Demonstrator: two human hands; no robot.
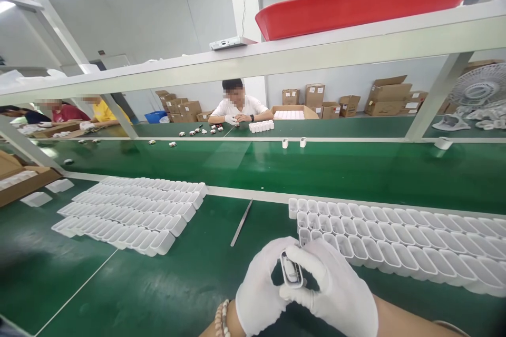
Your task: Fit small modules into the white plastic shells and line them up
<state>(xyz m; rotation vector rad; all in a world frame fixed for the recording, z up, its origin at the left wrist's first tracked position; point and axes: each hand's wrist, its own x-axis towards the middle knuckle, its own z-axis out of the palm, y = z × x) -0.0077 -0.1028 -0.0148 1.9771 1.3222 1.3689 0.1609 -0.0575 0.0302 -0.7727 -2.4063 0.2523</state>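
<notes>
A small white oblong plastic shell (291,269), open end facing up and showing a grey inside, sits low in the middle of the view. The white-gloved left hand (259,289) and white-gloved right hand (334,292) both pinch it between fingertips above the green bench top (158,284). Just right lie rows of matching white shells (395,245); another block of shells (134,213) lies left. Thin metal tweezers (241,222) rest between them.

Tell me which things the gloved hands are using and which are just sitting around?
In use:
- left hand and right hand, both gripping one white plastic shell
- rows of white shells at right
- rows of white shells at left

Just lying about:
- tweezers
- red tray
- fan
- cardboard boxes
</notes>
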